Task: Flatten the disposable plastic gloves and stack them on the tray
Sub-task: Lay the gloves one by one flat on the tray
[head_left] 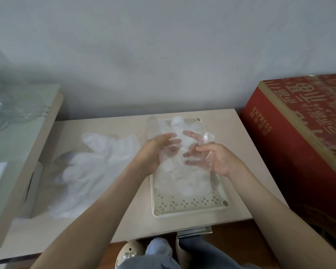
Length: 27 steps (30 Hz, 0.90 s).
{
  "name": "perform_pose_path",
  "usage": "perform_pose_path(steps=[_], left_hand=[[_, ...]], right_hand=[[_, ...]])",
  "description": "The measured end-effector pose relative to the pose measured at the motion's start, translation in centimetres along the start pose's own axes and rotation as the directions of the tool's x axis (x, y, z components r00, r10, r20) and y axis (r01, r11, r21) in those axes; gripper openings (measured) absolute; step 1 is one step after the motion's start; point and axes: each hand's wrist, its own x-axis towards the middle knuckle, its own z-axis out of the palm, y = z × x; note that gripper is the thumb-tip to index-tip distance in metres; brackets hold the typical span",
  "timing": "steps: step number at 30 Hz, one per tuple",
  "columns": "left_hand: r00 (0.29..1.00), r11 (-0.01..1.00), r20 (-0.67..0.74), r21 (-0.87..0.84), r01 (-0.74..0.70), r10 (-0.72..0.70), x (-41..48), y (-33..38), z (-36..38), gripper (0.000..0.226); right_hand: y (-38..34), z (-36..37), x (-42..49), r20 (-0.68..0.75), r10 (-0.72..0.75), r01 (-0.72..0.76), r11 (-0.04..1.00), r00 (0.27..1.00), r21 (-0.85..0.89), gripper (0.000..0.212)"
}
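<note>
Grip: right hand [218, 161] pinches glove [208, 138], left hand [153, 154] flat-fingered against it, both just above tray [182, 209], stack [182, 181] straight below, tray's long axis running away from person.

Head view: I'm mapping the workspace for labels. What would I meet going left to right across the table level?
First the raised side cabinet → loose pile of plastic gloves → perforated tray → red carton.

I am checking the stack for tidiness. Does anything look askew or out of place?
Yes: one glove finger juts over the tray's far left rim, so the stack looks uneven.
</note>
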Motion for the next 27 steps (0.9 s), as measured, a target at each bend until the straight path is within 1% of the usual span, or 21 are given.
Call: perform_pose_path(steps=[2, 3, 5, 6, 10, 14, 15, 18, 19, 21, 23, 24, 25, 26, 27], left_hand=[[0.999, 0.999, 0.039, 0.027, -0.019, 0.018, -0.1, 0.1, -0.4, 0.02], [0.998, 0.998, 0.066, 0.067, -0.018, 0.014, -0.2, 0.2, -0.6, 0.024], [0.994, 0.988, 0.11, 0.156, -0.008, -0.01, -0.3, 0.3, -1.1, 0.033], [0.993, 0.981, 0.12, 0.194, -0.002, -0.022, -0.4, 0.4, -1.2, 0.037], [0.987, 0.953, 0.156, 0.304, -0.004, -0.046, -0.1, 0.7, -1.8, 0.044], [0.987, 0.928, 0.158, 0.371, -0.03, -0.032, 0.6, 1.1, -2.2, 0.051], [0.986, 0.922, 0.165, 0.385, -0.033, -0.034, 0.9, 1.0, -2.3, 0.052], [0.985, 0.914, 0.17, 0.402, -0.047, -0.024, 1.7, 0.9, -2.5, 0.045], [0.987, 0.917, 0.163, 0.395, -0.06, -0.006, 1.9, 1.0, -2.4, 0.046], [0.992, 0.926, 0.116, 0.367, -0.091, 0.052, 2.2, 1.1, -2.4, 0.053], [0.987, 0.899, 0.055, 0.408, -0.161, 0.152, 2.7, 1.0, -2.4, 0.052], [0.976, 0.859, 0.024, 0.47, -0.203, 0.217, 2.8, 0.9, -2.4, 0.048], [0.955, 0.797, -0.021, 0.556, -0.235, 0.296, 3.0, 0.7, -2.4, 0.045], [0.919, 0.711, -0.078, 0.66, -0.242, 0.386, 3.2, 0.4, -2.3, 0.045], [0.865, 0.626, -0.14, 0.746, -0.228, 0.481, 3.2, 0.3, -2.2, 0.048]], right_hand=[[-0.1, -0.1, -0.1, 0.044, 0.047, -0.048, 0.999, 0.998, 0.01, 0.054], [-0.1, -0.2, 0.0, 0.053, 0.053, -0.055, 0.998, 0.997, 0.029, 0.06], [-0.5, -0.6, 0.2, 0.031, 0.026, -0.027, 0.998, 0.999, 0.058, 0.073], [-0.8, -0.8, 0.3, 0.011, 0.002, -0.002, 0.998, 1.0, 0.06, 0.076], [-1.5, -1.0, 1.2, -0.042, -0.053, 0.057, 0.992, 0.998, 0.111, 0.067], [-1.9, -1.7, 1.8, -0.025, -0.1, 0.103, 0.985, 0.995, 0.137, 0.077], [-1.8, -1.9, 2.0, -0.021, -0.103, 0.105, 0.986, 0.994, 0.128, 0.074], [-1.3, -2.7, 2.4, -0.03, -0.102, 0.104, 0.99, 0.994, 0.095, 0.051], [-1.2, -3.0, 2.6, -0.026, -0.094, 0.096, 0.993, 0.995, 0.075, 0.049], [-1.1, -3.4, 3.1, -0.035, -0.073, 0.073, 0.997, 0.997, 0.014, 0.047], [-1.1, -3.5, 3.5, -0.086, -0.054, 0.049, 0.997, 0.995, -0.061, 0.042], [-1.2, -3.5, 3.6, -0.111, -0.048, 0.037, 0.994, 0.993, -0.099, 0.038], [-1.3, -3.6, 3.9, -0.137, -0.043, 0.023, 0.99, 0.99, -0.142, 0.035], [-1.4, -3.6, 4.1, -0.152, -0.034, 0.003, 0.98, 0.988, -0.199, 0.033], [-1.5, -3.7, 4.4, -0.161, -0.026, -0.019, 0.962, 0.987, -0.272, 0.032]])
